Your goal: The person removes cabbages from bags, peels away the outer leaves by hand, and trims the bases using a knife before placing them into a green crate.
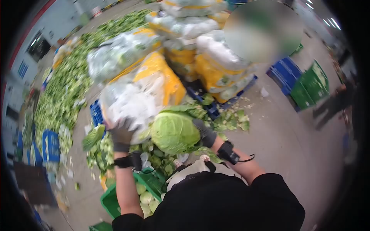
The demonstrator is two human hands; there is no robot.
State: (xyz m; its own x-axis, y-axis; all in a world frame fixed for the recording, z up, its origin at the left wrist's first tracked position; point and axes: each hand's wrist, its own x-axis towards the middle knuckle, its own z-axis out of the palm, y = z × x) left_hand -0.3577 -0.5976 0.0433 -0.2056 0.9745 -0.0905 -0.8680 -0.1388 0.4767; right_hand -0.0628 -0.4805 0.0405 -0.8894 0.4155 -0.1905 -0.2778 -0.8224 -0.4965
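Note:
A large green cabbage (175,133), some outer leaves loose around it, is in front of my body. My right hand (205,133), in a grey glove, is pressed around the cabbage's right side and grips it. To the left, my left hand (122,135), also gloved, has its fingers spread at the near edge of a clear and yellow plastic sack (131,104). Motion slightly blurs these fingers. Just below that hand lie loose cabbage leaves (102,152).
Stacked sacks (219,73) stand on blue pallets ahead. At my lower left, a green crate (111,202) holds several pale cabbages (146,198). A large leaf heap (63,96) covers the left floor. Blue (285,73) and green crates (310,86) stand at right, near a person (331,102).

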